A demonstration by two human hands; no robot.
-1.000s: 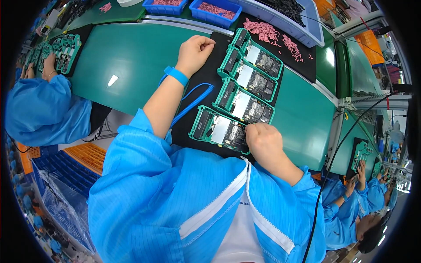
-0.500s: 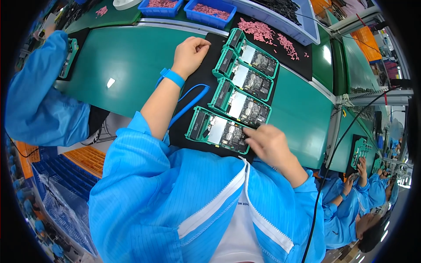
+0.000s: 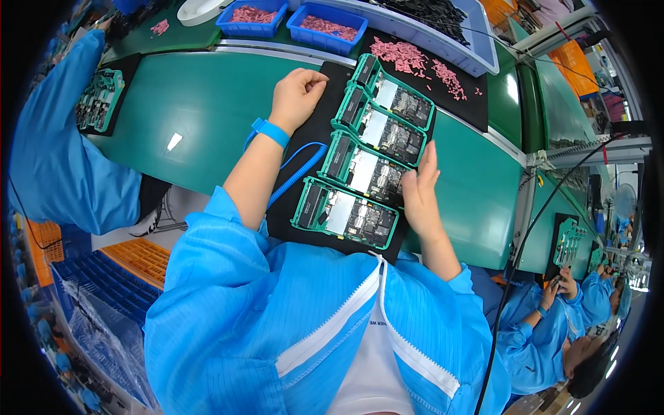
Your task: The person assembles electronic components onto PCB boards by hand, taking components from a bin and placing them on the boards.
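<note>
Several green fixture frames stand in a slanting row on a black mat (image 3: 315, 126), each holding an opened phone with a dark circuit board and a silvery plate. My right hand (image 3: 423, 194) is at the right edge of the second-nearest frame (image 3: 370, 173), fingers stretched upward and nothing seen in them. Closest to my body lies another frame (image 3: 346, 214), untouched. My left hand (image 3: 297, 100) is closed left of the far frames, fingertips pinched together; whatever they may hold is hidden. A blue wrist strap (image 3: 272, 131) with a coiled cord circles my left wrist.
Small pink pieces (image 3: 398, 57) lie scattered beyond the frames. Two blue bins (image 3: 326, 34) of pink pieces and a grey-blue bin (image 3: 484, 52) of black parts stand at the back. Co-workers sit at left and right. A dark cable (image 3: 508, 290) hangs at right.
My right hand has moved up and away from the nearest frame to the right side of the second one, and its fingers have straightened. My left hand stays nearly still, closed.
</note>
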